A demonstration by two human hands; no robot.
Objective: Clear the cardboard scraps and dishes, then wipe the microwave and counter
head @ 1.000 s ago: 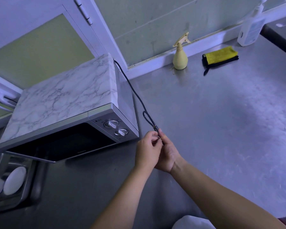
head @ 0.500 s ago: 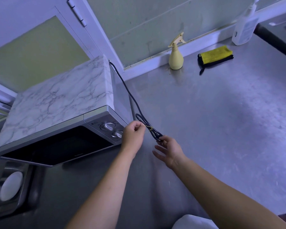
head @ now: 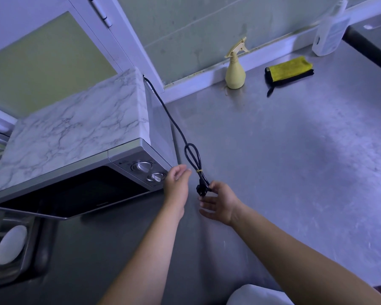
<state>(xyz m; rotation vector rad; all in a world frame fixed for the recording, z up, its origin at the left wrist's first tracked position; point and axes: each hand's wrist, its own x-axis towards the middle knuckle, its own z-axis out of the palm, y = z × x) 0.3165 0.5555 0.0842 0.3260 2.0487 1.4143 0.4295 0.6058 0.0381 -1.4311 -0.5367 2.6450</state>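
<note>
Gripping the plug: your R hand pinches the plug betw. thumb and forefinger; the other fingers are spread loose below it.
L hand: fingers loosely curled, holding nothing, just left of the cord, by the microwave's front right corner. Contact w/ the cord isn't visible.
Power cord: runs from the microwave's far right corner down to your R hand, w/ one small loop bound by a yellow tie just above the plug.
Microwave: on the left of the counter, marble-look top, door shut, near the sink.
Counter: bare steel across the middle and right; no cardboard scraps in view.
Dishes: white, in the sink at near left.
Wiping kit: spray bottle and yellow cloth at the far edge, well apart from both hands.
Risk 1: the pinch is light, so if you pull, the plug could slip and swing into the microwave's side.
Risk 2: a hard tug on a taut cord could drag or twist the microwave toward the sink and dishes.
Risk 3: the tie looks thin and may let the loop spill onto the area to be wiped.
Risk 4: spraying near bare plug pins would wet them, so park the plug away first.
</note>
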